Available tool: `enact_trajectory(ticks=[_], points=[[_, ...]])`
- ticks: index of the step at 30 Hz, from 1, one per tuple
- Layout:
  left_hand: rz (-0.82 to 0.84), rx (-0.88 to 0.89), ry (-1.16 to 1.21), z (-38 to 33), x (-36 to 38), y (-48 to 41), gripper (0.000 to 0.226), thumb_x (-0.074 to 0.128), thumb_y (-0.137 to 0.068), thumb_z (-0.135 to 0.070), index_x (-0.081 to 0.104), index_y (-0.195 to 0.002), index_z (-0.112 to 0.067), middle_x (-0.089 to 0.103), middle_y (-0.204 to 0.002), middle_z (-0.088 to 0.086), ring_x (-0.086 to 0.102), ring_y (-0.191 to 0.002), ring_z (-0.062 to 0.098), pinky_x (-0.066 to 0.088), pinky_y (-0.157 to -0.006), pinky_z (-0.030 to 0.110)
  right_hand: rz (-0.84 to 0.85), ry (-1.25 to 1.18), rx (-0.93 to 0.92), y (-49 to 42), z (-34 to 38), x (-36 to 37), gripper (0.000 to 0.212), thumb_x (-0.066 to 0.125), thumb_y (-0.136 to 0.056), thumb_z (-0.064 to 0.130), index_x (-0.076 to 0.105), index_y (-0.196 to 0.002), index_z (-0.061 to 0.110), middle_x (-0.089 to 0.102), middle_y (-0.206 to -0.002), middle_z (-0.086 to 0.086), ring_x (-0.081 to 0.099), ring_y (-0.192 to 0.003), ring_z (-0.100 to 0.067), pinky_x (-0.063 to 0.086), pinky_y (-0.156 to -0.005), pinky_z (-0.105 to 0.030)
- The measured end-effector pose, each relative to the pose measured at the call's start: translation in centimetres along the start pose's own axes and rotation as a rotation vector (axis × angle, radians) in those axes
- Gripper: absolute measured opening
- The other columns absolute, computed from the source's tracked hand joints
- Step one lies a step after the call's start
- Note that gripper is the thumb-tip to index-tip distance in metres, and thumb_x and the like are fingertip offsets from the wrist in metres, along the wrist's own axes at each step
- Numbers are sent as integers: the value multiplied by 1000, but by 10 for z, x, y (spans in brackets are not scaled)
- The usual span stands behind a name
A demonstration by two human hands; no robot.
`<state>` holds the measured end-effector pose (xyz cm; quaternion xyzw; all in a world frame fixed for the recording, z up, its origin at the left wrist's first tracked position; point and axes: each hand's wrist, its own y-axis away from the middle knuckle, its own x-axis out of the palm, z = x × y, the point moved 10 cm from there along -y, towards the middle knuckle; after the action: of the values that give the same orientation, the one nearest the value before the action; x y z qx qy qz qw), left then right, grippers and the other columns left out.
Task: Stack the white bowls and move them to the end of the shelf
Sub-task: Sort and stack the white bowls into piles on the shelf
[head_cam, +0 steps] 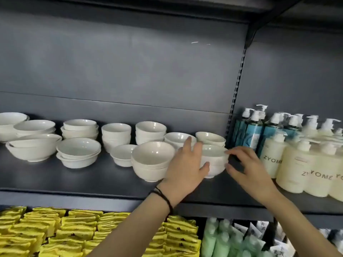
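Observation:
A short stack of white bowls (214, 162) stands near the right end of the dark shelf (92, 180). My left hand (185, 164) grips its left side, thumb in front and fingers behind. My right hand (246, 164) is at the stack's right side, fingertips touching the rim, thumb near the lower bowl. Just to the left stands another stack of white bowls (152, 162). Further stacks and single bowls (79, 151) fill the shelf leftward, and two low ones (209, 139) sit behind the held stack.
Pump bottles (297, 156), blue and cream, crowd the neighbouring shelf section right of the slotted upright (235, 101). Yellow packets (55, 232) and green bottles (222, 240) lie on the shelf below. Above the bowls rises a bare grey back panel.

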<state>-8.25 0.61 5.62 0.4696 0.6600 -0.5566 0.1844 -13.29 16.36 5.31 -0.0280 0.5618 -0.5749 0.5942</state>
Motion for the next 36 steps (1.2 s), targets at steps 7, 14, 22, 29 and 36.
enact_trajectory(ticks=[7, 14, 22, 29, 36], points=[[67, -252, 353, 25, 66, -18, 93, 65, -88, -47, 6, -154, -18, 23, -158, 5, 29, -143, 22, 30, -113, 33, 243, -273, 161, -7, -52, 37, 37, 68, -89, 30, 51, -120, 41, 51, -127, 14, 48, -118, -3, 40, -102, -25], [-79, -412, 589, 62, 82, -29, 82, 88, -63, -44, 47, -132, -26, 57, -129, -10, 53, -119, 1, 44, -104, 25, 344, -609, 299, -24, -72, 60, 46, 69, -88, 30, 49, -128, 37, 59, -126, 16, 57, -115, -1, 49, -99, -28], [-167, -448, 669, 68, 88, -26, 79, 81, -52, -71, 60, -122, -41, 63, -125, -12, 54, -122, 10, 48, -103, 40, 321, -708, 276, -30, -82, 64, 37, 83, -74, 26, 62, -102, 37, 70, -115, 10, 63, -112, -6, 54, -93, -30], [-194, -433, 498, 57, 68, -26, 103, 62, -43, -76, 42, -138, -42, 43, -129, -18, 30, -132, 11, 29, -114, 35, 222, -783, 244, -37, -75, 52, 38, 83, -73, 11, 65, -101, 29, 72, -112, 8, 61, -111, -3, 52, -89, -26], [-293, -293, 710, 43, 39, -71, 84, 81, -54, -57, 54, -127, -27, 58, -128, 2, 57, -119, 19, 52, -97, 42, 120, -1012, 194, -66, -52, 27, 53, 73, -73, 14, 59, -124, 20, 72, -116, 3, 68, -104, -5, 55, -78, -17]])
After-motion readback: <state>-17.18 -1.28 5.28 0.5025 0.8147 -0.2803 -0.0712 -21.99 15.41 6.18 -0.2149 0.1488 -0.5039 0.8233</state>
